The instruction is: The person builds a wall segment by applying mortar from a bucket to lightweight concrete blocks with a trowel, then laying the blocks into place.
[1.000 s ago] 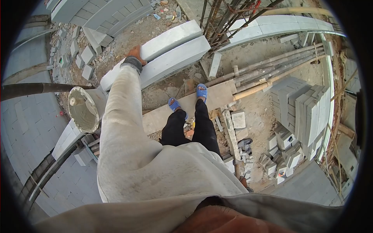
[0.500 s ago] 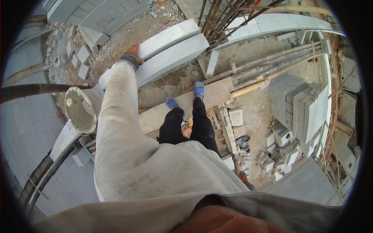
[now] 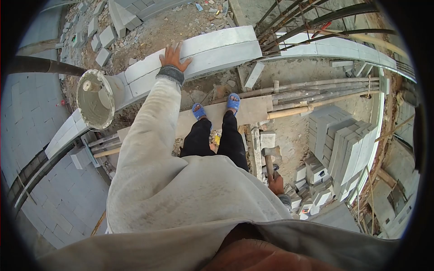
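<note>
My left hand (image 3: 174, 60) lies flat with fingers spread on top of pale grey building blocks. One long block (image 3: 221, 39) sits tight against another block (image 3: 226, 56) beside it, with a thin seam between them. Down by my right side, my right hand (image 3: 276, 184) is wrapped round the wooden handle of a hatchet (image 3: 272, 152), whose metal head points away from me. Left of my left arm, a mortar-smeared bucket (image 3: 111, 101) stands at the block wall, with a rounded object inside that I cannot make out.
My feet in blue sandals stand on a plank (image 3: 253, 109). Bamboo poles (image 3: 325, 95) run off to the right. Rusty rebar (image 3: 307, 27) rises past the blocks' far end. Stacked blocks (image 3: 346, 140) stand at right, with loose blocks (image 3: 312, 180) nearby. Rubble covers the ground beyond the wall.
The gap between the two long blocks has closed. My left hand went from gripping the block's edge to lying flat on top. My right hand has come forward, bringing the hatchet into view.
</note>
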The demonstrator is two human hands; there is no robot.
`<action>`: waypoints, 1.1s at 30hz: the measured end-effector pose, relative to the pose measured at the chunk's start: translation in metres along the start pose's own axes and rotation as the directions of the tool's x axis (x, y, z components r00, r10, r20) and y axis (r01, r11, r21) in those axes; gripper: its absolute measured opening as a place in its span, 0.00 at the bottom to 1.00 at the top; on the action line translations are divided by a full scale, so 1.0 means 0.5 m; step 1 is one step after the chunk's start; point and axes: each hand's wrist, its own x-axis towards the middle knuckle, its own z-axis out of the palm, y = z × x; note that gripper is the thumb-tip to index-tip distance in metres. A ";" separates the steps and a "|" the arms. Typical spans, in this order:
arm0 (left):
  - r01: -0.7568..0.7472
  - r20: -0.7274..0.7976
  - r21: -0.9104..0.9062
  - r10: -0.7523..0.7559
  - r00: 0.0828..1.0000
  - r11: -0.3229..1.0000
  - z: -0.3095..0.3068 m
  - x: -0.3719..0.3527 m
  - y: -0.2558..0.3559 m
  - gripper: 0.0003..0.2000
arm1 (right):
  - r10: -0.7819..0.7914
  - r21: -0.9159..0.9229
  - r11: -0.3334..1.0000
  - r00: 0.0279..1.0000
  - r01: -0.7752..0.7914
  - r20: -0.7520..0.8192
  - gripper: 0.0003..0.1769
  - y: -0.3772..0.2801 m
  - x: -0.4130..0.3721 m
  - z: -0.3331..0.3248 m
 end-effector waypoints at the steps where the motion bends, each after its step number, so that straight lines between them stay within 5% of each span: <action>1: 0.005 -0.022 0.038 -0.004 1.000 0.999 0.004 -0.033 0.008 0.48 | -0.312 -0.169 0.942 0.941 0.289 -0.130 0.17 -0.055 0.016 -0.009; 2: 0.002 -0.018 0.079 -0.001 1.000 0.997 0.008 -0.056 0.004 0.49 | -0.273 0.019 0.961 0.958 0.276 -0.085 0.21 -0.068 0.057 -0.003; 3: -0.002 -0.018 0.121 0.005 1.000 0.993 0.009 -0.069 -0.003 0.50 | -0.453 0.057 0.882 0.876 0.467 -0.166 0.23 -0.194 0.051 -0.025; 4: -0.009 -0.016 0.164 0.012 1.000 0.986 0.010 -0.080 -0.011 0.52 | -0.361 0.465 0.815 0.930 0.347 -0.061 0.25 -0.249 0.075 -0.015; 5: -0.022 -0.023 0.157 0.026 0.999 0.987 0.011 -0.085 -0.015 0.52 | -0.411 0.487 0.802 0.911 0.346 0.029 0.26 -0.302 0.112 -0.015; 6: -0.033 -0.029 0.151 0.037 0.999 0.988 0.008 -0.085 -0.019 0.53 | -0.411 0.456 0.835 0.900 0.308 0.145 0.30 -0.361 0.143 -0.015; 8: -0.030 -0.037 0.160 0.037 0.999 0.987 0.013 -0.089 -0.033 0.53 | -0.594 0.215 0.767 0.796 0.605 -0.118 0.26 -0.492 0.213 0.024; 10: -0.042 -0.044 0.126 0.047 0.998 0.991 0.030 -0.097 -0.051 0.52 | -0.634 0.021 0.769 0.767 0.639 -0.102 0.30 -0.589 0.285 0.054; 12: -0.051 -0.066 0.110 0.058 0.996 0.993 0.031 -0.091 -0.052 0.51 | -0.791 -0.071 0.592 0.561 0.803 -0.244 0.31 -0.711 0.278 0.068; 14: -0.049 -0.074 0.105 0.057 0.996 0.993 0.025 -0.094 -0.050 0.51 | -0.839 -0.243 0.531 0.463 0.812 -0.287 0.32 -0.753 0.338 0.105; 18: -0.054 -0.091 0.105 0.063 0.994 0.993 0.026 -0.095 -0.050 0.51 | -0.844 -0.455 0.534 0.482 0.712 -0.237 0.36 -0.780 0.373 0.163; 21: -0.052 -0.078 0.099 0.060 0.995 0.994 0.024 -0.095 -0.050 0.51 | -0.773 -0.518 0.587 0.621 0.622 -0.131 0.37 -0.762 0.383 0.175; 27: -0.056 -0.067 0.073 0.061 0.996 0.996 0.015 -0.097 -0.050 0.48 | -0.770 -0.507 0.591 0.626 0.627 -0.123 0.35 -0.764 0.369 0.188; 30: -0.104 -0.133 -0.142 0.086 0.987 0.984 0.016 -0.088 -0.084 0.41 | -0.799 -0.382 0.594 0.573 0.708 -0.182 0.34 -0.767 0.343 0.186; 33: -0.069 -0.262 -0.184 0.019 0.965 0.981 -0.012 -0.118 -0.135 0.33 | -0.896 -0.310 0.424 0.343 0.851 -0.283 0.34 -0.785 0.321 0.201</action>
